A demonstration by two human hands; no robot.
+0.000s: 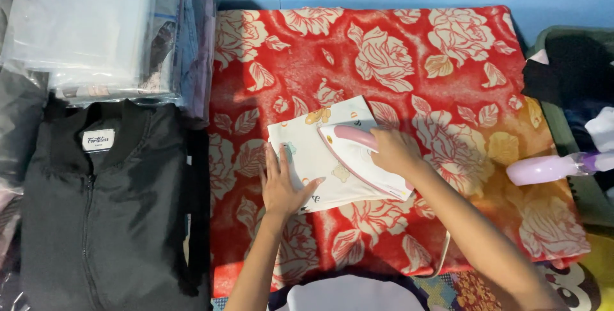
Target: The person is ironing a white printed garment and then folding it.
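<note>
Head view: on a red floral blanket point(448, 80), a small folded printed cloth point(307, 157) lies mid-press. Right hand point(393, 151) grips the pink-handled iron point(364, 160) atop the cloth; left hand point(281, 186) lies flat, fingers spread, pinning its near edge. Gliding further calls for steady hold.

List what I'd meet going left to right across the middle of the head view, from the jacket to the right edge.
Black jacket → left hand flat on the folded white printed cloth → right hand gripping the pink-handled iron → bare red floral blanket → lilac spray bottle.
</note>
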